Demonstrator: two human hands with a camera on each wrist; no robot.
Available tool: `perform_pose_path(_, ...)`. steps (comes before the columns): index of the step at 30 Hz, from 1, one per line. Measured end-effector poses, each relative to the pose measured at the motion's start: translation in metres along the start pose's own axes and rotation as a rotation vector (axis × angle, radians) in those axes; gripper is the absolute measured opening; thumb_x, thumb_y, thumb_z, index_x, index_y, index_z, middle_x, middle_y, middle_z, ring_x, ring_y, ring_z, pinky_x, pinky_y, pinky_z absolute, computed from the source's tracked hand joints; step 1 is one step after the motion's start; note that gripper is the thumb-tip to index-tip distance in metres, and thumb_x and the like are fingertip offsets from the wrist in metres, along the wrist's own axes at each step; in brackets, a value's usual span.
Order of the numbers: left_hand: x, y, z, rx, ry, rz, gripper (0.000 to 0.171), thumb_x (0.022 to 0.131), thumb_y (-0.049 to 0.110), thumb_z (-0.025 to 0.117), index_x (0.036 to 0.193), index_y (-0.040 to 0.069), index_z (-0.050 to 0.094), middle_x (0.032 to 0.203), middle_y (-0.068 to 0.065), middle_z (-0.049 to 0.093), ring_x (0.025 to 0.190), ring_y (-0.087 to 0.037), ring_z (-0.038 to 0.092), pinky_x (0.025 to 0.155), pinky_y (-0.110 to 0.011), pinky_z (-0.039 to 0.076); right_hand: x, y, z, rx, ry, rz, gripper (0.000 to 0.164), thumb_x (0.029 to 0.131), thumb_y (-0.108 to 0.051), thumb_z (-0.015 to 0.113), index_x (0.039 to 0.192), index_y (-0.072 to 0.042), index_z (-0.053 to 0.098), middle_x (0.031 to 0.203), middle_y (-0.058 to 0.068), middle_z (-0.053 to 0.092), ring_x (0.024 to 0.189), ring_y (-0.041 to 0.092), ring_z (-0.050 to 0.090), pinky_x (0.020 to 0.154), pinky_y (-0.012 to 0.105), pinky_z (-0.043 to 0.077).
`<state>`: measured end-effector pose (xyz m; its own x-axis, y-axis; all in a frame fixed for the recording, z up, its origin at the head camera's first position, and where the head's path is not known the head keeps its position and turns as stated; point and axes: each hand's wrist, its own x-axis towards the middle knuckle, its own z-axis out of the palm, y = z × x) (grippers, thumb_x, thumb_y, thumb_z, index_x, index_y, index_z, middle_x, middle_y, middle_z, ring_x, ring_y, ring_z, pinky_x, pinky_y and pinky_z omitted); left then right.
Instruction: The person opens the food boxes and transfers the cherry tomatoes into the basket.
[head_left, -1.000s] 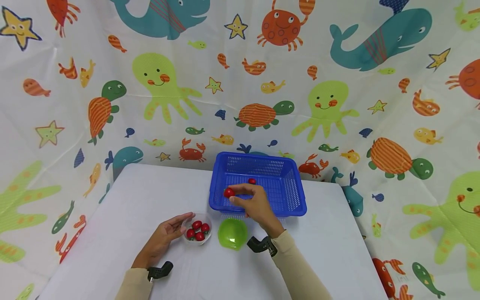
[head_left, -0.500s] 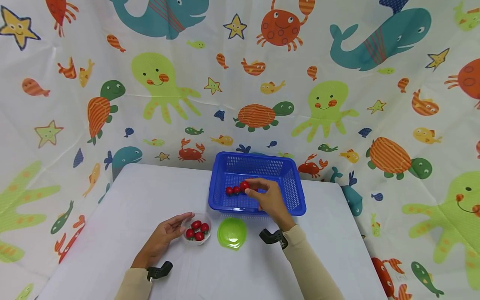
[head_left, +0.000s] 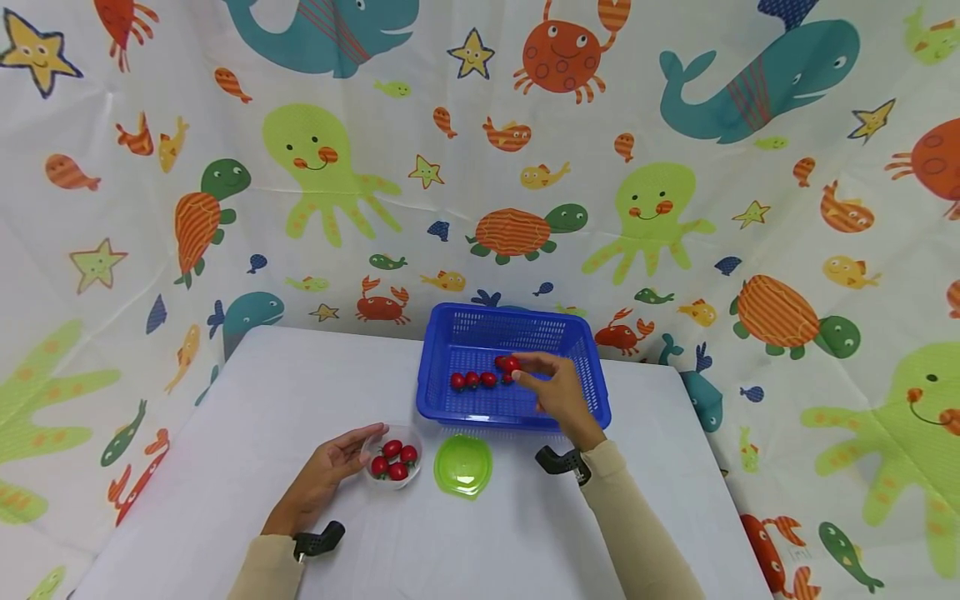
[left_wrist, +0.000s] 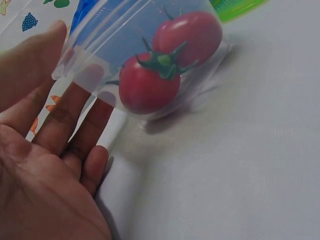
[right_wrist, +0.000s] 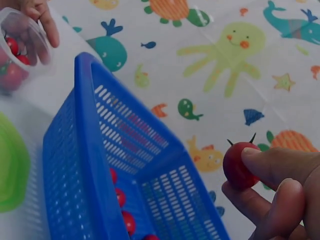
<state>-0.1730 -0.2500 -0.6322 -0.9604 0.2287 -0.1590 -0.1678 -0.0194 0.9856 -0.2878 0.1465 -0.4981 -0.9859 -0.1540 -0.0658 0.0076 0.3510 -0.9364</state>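
Half a second on, my right hand (head_left: pixel 564 396) has moved rightward above the blue basket (head_left: pixel 450 409), its fingers (head_left: pixel 538 360) pinching a glossy, rounded red tomato (head_left: pixel 511 365) over the row of tomatoes (head_left: pixel 472 380). Around the basket, by the desk's (head_left: pixel 300 383) far edge, there's room toward both side edges. My left hand (head_left: pixel 332 462) rests nearly straight fingers against a clear cup (head_left: pixel 372 479) of tomatoes, nearer the left edge.

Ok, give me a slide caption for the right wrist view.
Right hand pinching a red tomato above a blue basket with more tomatoes inside; clear tub and green lid at frame left.
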Motion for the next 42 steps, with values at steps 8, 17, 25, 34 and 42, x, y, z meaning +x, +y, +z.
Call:
perform_pose_path(8, 0.0, -0.001, -0.001, -0.008, 0.006, -0.001, 0.056, 0.106, 0.019, 0.067, 0.159, 0.011, 0.05, 0.168, -0.011, 0.046, 0.136, 0.018, 0.049, 0.108, -0.003, 0.038, 0.013, 0.014, -0.009, -0.037, 0.034, 0.054, 0.032, 0.097, -0.025, 0.08, 0.128, -0.03, 0.077, 0.125, 0.003, 0.077, 0.096, 0.028, 0.066, 0.058, 0.03, 0.053)
perform_pose_path(17, -0.001, -0.001, -0.001, -0.003, 0.013, -0.005, 0.056, 0.106, 0.02, 0.067, 0.159, 0.012, 0.05, 0.168, -0.01, 0.046, 0.136, 0.019, 0.048, 0.108, -0.003, 0.037, 0.03, 0.022, -0.014, -0.087, 0.026, 0.091, 0.032, 0.096, -0.018, 0.081, 0.127, -0.026, 0.078, 0.126, 0.005, 0.077, 0.107, 0.027, 0.069, 0.071, 0.036, 0.061)
perform_pose_path(25, 0.0, -0.002, -0.002, 0.004, 0.004, -0.003, 0.055, 0.106, 0.02, 0.066, 0.158, 0.013, 0.051, 0.168, -0.009, 0.047, 0.137, 0.018, 0.048, 0.108, -0.003, 0.037, 0.046, 0.026, -0.016, -0.09, 0.003, 0.091, 0.031, 0.093, -0.01, 0.082, 0.123, -0.019, 0.08, 0.125, 0.008, 0.078, 0.106, 0.027, 0.068, 0.063, 0.03, 0.055)
perform_pose_path(34, 0.0, -0.001, 0.0, 0.001, 0.008, -0.005, 0.055, 0.106, 0.019, 0.067, 0.158, 0.012, 0.051, 0.167, -0.009, 0.047, 0.137, 0.018, 0.048, 0.109, -0.003, 0.037, 0.066, 0.034, -0.022, -0.132, -0.038, 0.137, 0.03, 0.095, -0.006, 0.079, 0.124, -0.013, 0.079, 0.123, 0.013, 0.079, 0.102, 0.027, 0.072, 0.072, 0.039, 0.057)
perform_pose_path(42, 0.0, -0.002, 0.001, 0.0, 0.006, -0.004, 0.053, 0.107, 0.019, 0.065, 0.158, 0.012, 0.051, 0.167, -0.009, 0.048, 0.138, 0.016, 0.049, 0.108, -0.003, 0.037, 0.082, 0.039, -0.021, -0.158, -0.038, 0.194, 0.03, 0.095, -0.004, 0.078, 0.124, -0.012, 0.079, 0.126, 0.012, 0.078, 0.11, 0.032, 0.071, 0.076, 0.034, 0.057)
